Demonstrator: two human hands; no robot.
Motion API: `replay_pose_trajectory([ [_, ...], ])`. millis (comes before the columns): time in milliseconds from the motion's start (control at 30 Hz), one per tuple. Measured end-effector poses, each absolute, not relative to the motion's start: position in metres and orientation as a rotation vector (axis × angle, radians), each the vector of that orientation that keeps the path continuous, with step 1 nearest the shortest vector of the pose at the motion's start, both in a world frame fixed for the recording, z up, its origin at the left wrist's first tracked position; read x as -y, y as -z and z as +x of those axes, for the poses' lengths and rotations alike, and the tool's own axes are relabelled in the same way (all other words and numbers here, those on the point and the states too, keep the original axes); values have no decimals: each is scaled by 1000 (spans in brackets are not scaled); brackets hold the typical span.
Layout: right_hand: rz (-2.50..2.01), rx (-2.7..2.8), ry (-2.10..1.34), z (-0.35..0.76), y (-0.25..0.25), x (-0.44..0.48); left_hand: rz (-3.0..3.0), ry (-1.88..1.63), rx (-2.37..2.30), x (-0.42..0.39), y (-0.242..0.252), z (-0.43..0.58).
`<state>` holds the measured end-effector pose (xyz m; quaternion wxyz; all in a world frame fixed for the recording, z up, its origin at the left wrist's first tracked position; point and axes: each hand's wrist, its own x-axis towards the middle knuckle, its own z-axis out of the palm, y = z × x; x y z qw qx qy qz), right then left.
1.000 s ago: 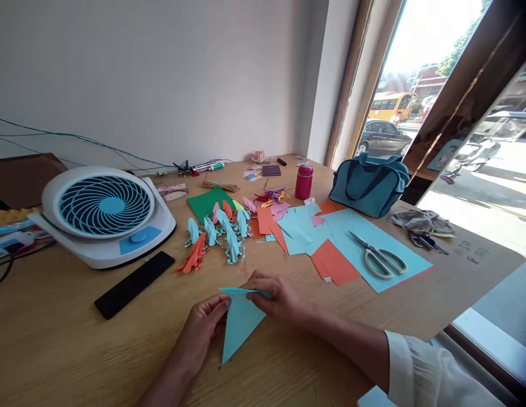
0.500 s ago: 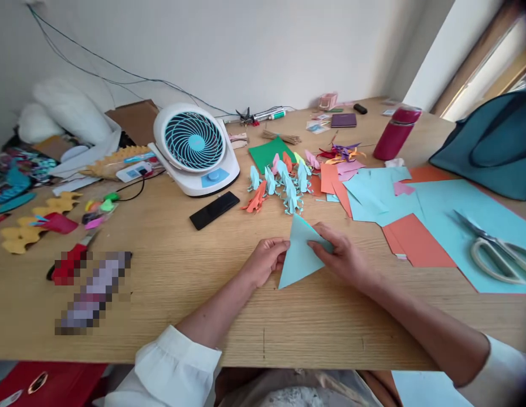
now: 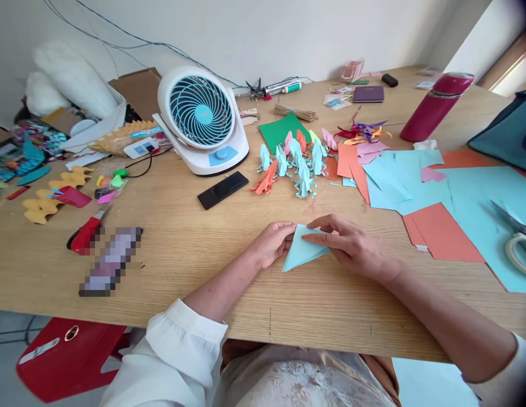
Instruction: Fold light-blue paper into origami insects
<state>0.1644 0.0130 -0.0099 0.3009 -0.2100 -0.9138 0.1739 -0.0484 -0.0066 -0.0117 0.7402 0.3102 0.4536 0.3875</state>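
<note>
A light blue paper triangle (image 3: 299,252) lies folded on the wooden table (image 3: 203,271) in front of me. My left hand (image 3: 271,243) pinches its left edge near the top corner. My right hand (image 3: 352,246) rests on its right side with fingers pressed flat along the upper fold. Just behind the hands stands a cluster of folded paper figures (image 3: 294,164), mostly light blue with some orange and pink.
A white and blue desk fan (image 3: 201,116) and a black phone (image 3: 223,190) sit at left centre. Coloured paper sheets (image 3: 415,186), scissors (image 3: 515,234), a red bottle (image 3: 435,107) and a teal bag (image 3: 509,133) lie right. Craft clutter and a red-handled tool (image 3: 87,233) fill the left.
The camera has swung left and down, showing more of the table's left side. The blue triangle now lies flatter and lower under both hands, which keep hold of it.
</note>
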Motion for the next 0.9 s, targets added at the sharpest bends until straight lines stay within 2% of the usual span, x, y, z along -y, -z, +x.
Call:
replay_pose_trajectory([
  [200, -538, 2512, -348, 168, 16, -18, 664, -833, -913, 6, 12, -51],
  [467, -572, 2525, -358, 166, 12, -17, 719, -829, -934, 6, 15, -50],
  [633, -843, 2143, -430, 163, 10, -13, 683, -1062, -1000, 1, 9, -55],
  [733, -1035, 1828, -737, 155, 11, -9, 637, -1229, -1051, -2, 4, -56],
  [900, -985, 1639, -1676, 132, 10, 4, 645, -1333, -1048, -2, -3, -42],
])
